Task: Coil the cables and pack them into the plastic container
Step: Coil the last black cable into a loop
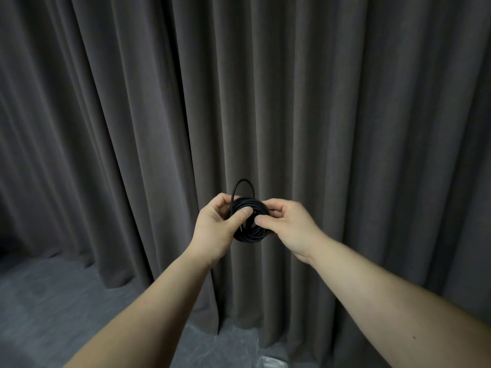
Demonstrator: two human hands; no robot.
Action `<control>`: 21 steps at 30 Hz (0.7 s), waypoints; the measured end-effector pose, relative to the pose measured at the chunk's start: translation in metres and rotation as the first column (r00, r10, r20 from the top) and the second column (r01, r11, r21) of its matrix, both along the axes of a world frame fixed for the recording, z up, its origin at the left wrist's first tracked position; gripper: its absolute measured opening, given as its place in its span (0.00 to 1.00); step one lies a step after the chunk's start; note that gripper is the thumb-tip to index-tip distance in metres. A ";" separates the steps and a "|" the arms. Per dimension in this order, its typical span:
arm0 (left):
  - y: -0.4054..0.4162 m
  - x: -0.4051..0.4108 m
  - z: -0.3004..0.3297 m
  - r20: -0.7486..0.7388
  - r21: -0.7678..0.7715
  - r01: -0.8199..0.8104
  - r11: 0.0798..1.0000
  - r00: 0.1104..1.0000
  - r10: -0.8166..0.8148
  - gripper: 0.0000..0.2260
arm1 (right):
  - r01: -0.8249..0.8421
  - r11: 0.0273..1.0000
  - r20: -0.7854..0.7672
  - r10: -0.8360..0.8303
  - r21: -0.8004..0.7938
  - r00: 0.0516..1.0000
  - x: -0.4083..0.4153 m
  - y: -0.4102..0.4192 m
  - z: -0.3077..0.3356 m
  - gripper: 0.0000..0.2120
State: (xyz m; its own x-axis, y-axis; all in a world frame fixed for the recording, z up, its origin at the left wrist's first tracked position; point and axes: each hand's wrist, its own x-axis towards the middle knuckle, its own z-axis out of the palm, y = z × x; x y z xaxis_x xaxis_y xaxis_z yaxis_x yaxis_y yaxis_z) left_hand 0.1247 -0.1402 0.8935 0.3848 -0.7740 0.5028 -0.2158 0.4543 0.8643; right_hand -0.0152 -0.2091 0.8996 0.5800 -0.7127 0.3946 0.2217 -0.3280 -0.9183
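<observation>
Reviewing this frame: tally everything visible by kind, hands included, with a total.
Black coiled cable, gripped by both hands: 1
Bare hands: 2 (left hand, right hand)
Dark grey pleated curtain: 1
Grey carpeted floor: 1
Total: 5

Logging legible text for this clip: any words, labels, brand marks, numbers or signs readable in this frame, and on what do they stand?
None readable.
Black coiled cable, gripped by the left hand and right hand: no marking can be made out on its jacket.
Dark grey pleated curtain: plain, no print.
Grey carpet floor: plain.
Pale translucent object at the bottom edge: mostly cut off and blurred; no text can be made out.
</observation>
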 end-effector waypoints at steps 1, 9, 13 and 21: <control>0.000 0.000 0.000 0.021 0.004 -0.007 1.000 1.000 0.007 0.05 | 0.008 1.000 0.010 -0.008 0.009 1.000 0.001 0.000 -0.001 0.14; -0.003 0.003 -0.002 -0.016 0.005 -0.055 0.998 0.998 0.055 0.06 | 0.108 0.977 -0.072 -0.123 -0.186 0.990 0.000 -0.009 -0.006 0.15; -0.006 0.004 -0.004 -0.125 0.014 -0.049 0.999 0.991 0.050 0.06 | 0.345 0.763 -0.100 -0.468 -0.548 0.878 -0.003 -0.010 -0.007 0.15; -0.008 0.001 -0.003 -0.280 0.003 0.116 0.993 0.954 -0.111 0.05 | 0.376 0.747 -0.045 -0.476 -0.548 0.878 -0.003 -0.007 -0.009 0.14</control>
State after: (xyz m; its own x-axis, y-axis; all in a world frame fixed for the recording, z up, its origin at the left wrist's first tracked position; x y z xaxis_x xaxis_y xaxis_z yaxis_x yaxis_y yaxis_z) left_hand 0.1257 -0.1482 0.8904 0.4166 -0.8293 0.3725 0.0872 0.4444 0.8916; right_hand -0.0178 -0.2158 0.8904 0.3573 -0.6251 0.6940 -0.1991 -0.7769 -0.5973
